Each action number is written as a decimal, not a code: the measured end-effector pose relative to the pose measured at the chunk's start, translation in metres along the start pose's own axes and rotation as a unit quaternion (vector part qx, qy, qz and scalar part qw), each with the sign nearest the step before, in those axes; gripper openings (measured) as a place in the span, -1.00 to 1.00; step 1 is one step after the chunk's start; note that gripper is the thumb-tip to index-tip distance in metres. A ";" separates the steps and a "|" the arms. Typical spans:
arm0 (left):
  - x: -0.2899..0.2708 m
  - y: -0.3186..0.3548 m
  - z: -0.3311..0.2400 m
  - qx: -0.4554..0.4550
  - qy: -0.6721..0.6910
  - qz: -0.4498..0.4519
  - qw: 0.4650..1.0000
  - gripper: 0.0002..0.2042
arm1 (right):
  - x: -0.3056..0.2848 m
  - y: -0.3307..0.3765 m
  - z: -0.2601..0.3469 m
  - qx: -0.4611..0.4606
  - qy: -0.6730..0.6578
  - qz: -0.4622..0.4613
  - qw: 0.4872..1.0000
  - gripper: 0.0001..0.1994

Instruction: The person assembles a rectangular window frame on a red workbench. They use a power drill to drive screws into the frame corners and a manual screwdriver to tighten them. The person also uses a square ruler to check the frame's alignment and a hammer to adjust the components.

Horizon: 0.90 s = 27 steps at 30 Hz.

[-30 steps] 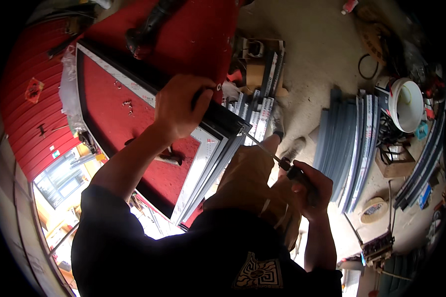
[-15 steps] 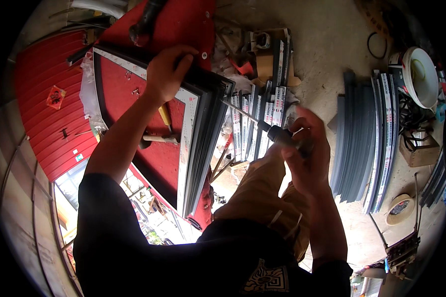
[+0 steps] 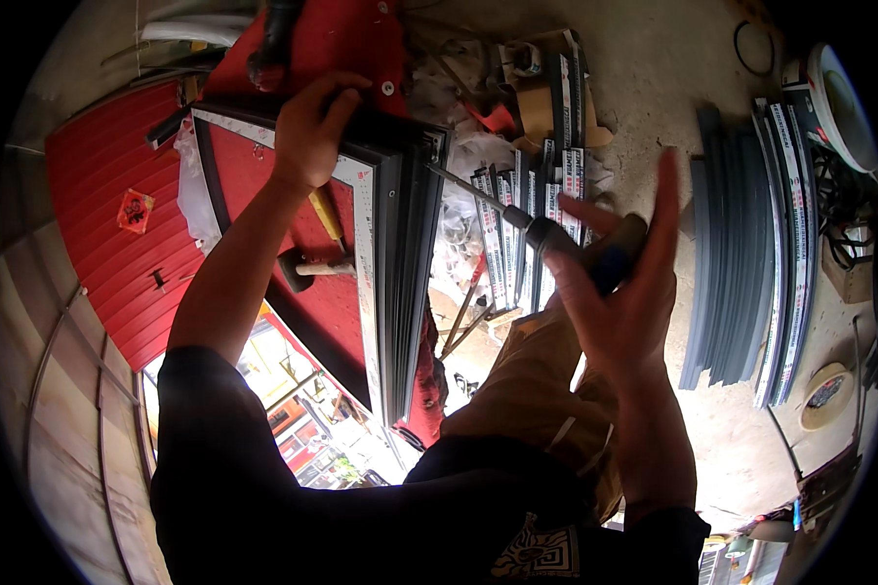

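My left hand [image 3: 307,132] is curled over the far corner of a dark window frame [image 3: 390,263] with a white film strip along its face. In my right hand [image 3: 629,327] is a screwdriver [image 3: 548,237], its dark handle lying between thumb and palm while several fingers stretch outward. Its long shaft points left, the tip meeting the frame's side near the far corner; the exact contact is too small to make out. Inside the frame, a mallet [image 3: 327,268] and a yellow-handled tool [image 3: 328,216] lie on the red work surface [image 3: 239,180].
A dark tool [image 3: 275,44] stands at the far end of the red surface. Bundled profiles [image 3: 741,244] lie on the floor to the right, beside a white bucket [image 3: 842,107] and a tape roll [image 3: 827,395]. More profiles [image 3: 527,224] and plastic wrap [image 3: 463,239] are beyond my legs.
My right hand's fingers have spread and stretched out around the screwdriver handle. The left hand stays on the frame's corner. The whole view has shifted slightly.
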<state>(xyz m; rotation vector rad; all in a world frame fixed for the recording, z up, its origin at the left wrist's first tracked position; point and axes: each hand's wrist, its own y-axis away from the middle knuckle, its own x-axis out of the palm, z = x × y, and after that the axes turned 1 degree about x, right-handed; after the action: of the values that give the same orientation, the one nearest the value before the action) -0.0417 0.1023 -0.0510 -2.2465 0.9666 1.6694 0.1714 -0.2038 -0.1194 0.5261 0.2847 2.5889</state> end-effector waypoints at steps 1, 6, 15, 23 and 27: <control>-0.001 0.000 0.001 0.002 -0.002 0.001 1.000 -0.74 | -0.002 0.002 0.001 0.034 -0.019 0.038 0.999 -0.09; -0.001 0.001 -0.002 -0.018 0.000 0.020 1.000 -0.74 | -0.007 0.003 -0.002 0.201 -0.120 0.117 0.965 -0.48; 0.002 0.001 0.010 0.009 0.020 -0.007 1.000 -0.75 | -0.001 0.020 -0.008 -0.017 0.079 0.109 0.991 -0.60; 0.001 0.001 0.007 0.013 0.017 -0.012 1.000 -0.75 | 0.003 0.018 -0.012 -0.127 0.164 0.113 0.972 -0.57; 0.004 0.000 0.008 0.018 0.020 -0.017 1.000 -0.75 | -0.008 0.006 -0.024 -0.242 0.272 0.121 0.923 -0.60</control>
<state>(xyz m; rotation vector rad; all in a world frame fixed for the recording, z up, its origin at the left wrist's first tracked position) -0.0477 0.1050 -0.0572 -2.2689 0.9541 1.5869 0.1655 -0.2151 -0.1418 -0.3651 -0.2653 2.8553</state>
